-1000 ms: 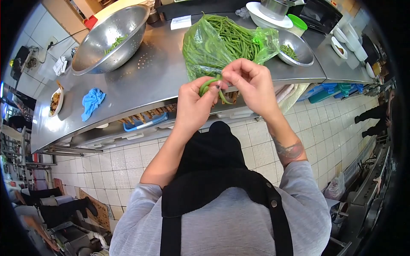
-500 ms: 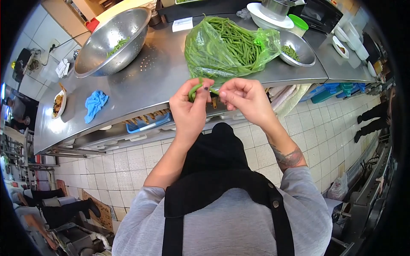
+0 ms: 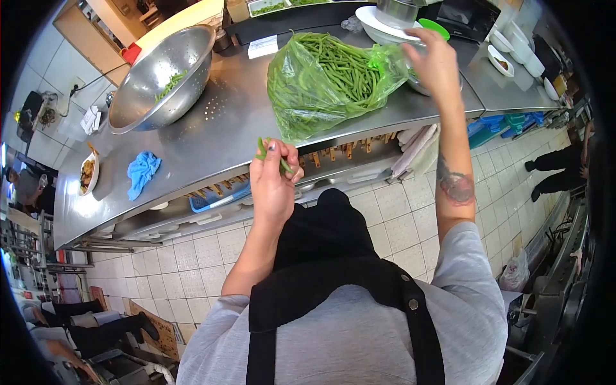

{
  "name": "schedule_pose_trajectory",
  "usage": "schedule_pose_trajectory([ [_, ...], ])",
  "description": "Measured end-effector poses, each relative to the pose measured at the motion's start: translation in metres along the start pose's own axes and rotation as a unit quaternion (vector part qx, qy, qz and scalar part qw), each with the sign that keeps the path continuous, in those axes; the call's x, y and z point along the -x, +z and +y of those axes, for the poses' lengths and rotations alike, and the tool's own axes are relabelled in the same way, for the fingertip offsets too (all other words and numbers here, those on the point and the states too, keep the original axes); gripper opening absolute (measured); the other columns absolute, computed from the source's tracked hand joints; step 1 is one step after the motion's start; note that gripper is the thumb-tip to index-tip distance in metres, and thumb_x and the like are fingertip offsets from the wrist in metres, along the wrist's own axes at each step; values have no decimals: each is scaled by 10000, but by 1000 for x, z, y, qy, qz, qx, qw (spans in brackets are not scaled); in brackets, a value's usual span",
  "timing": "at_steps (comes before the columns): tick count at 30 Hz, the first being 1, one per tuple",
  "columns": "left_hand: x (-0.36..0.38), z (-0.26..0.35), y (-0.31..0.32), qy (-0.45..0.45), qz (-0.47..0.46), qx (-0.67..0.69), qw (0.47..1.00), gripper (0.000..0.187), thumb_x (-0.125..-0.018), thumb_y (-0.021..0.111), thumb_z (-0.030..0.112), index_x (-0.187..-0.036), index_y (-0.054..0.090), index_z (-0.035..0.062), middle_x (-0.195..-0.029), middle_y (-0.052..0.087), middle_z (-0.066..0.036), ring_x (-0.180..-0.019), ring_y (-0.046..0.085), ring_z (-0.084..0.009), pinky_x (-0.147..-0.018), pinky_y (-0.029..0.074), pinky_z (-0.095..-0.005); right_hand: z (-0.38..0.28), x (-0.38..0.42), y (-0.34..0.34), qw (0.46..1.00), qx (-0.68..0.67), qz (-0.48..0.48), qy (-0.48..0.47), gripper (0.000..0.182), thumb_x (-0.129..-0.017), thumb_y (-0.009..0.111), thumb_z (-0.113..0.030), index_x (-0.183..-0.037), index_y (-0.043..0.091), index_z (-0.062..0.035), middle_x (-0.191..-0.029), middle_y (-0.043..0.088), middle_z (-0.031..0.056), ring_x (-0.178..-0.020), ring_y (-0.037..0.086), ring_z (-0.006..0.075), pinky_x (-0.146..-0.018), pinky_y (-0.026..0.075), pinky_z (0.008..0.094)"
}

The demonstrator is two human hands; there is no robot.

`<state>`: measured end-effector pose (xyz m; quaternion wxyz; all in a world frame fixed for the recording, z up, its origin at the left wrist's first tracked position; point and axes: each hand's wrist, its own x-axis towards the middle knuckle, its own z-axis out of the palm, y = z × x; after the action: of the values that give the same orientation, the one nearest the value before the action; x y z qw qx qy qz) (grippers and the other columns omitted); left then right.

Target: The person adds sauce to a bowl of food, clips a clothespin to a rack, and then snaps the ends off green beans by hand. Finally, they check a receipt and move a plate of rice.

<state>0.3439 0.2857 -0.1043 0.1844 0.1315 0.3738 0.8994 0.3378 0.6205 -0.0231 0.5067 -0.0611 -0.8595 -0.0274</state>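
My left hand point(image 3: 273, 183) is closed around a green bean point(image 3: 284, 165), held in front of the counter's edge. Bean pieces stick out above and beside the fingers. My right hand point(image 3: 436, 67) is stretched over a small metal bowl point(image 3: 416, 88), fingers apart and slightly blurred. It covers most of that bowl, so the contents are hidden. Left of the right hand, an open green plastic bag point(image 3: 292, 106) full of green beans point(image 3: 346, 67) lies on the counter. A large steel colander point(image 3: 138, 106) at the left holds a few beans point(image 3: 171, 85).
A blue cloth point(image 3: 142, 173) and a white dish of food point(image 3: 89, 173) lie on the steel counter point(image 3: 218, 147) at left. White dishes point(image 3: 500, 61) and a green lid point(image 3: 434, 29) stand at the back right. Towels point(image 3: 414, 154) hang below the edge. Other people's legs point(image 3: 555, 168) show at the sides.
My right hand has left the bean at my left hand and moved up and right over the small bowl. My left hand has lowered slightly, still holding the bean.
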Motion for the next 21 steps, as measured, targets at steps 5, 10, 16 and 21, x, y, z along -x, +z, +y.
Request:
schedule_pose_trajectory([
  [5,7,-4,7,-8,16,-17,1000,208,-995,428,218,-879,487,56,-750,508,-48,-612,451,-101,-525,391,-244,-74,-6,23,965,-111,-234,43,184,-798,660,-200,-885,692,-41,-763,663,159,-721,641,348,-697,509,400],
  [10,9,8,-1,22,34,-92,995,195,-992,430,197,-912,523,45,-755,535,-52,-608,495,-110,-545,423,-243,-79,4,47,954,-80,-283,59,191,-796,656,-211,-858,687,-33,-749,650,173,-715,639,346,-675,504,402],
  [16,8,21,1,88,-6,-406,910,112,-922,522,74,-977,583,-1,-758,591,-47,-621,583,-142,-592,481,-259,-95,6,-36,984,-99,-134,60,145,-805,651,-143,-818,656,2,-720,637,163,-643,626,323,-601,483,368],
  [21,5,30,43,260,-74,-530,804,173,-841,566,-7,-1010,605,-9,-766,617,-78,-663,611,-159,-608,484,-280,-129,23,-105,953,-219,-208,-18,83,-812,629,-70,-804,630,13,-757,612,134,-654,604,236,-595,461,292],
])
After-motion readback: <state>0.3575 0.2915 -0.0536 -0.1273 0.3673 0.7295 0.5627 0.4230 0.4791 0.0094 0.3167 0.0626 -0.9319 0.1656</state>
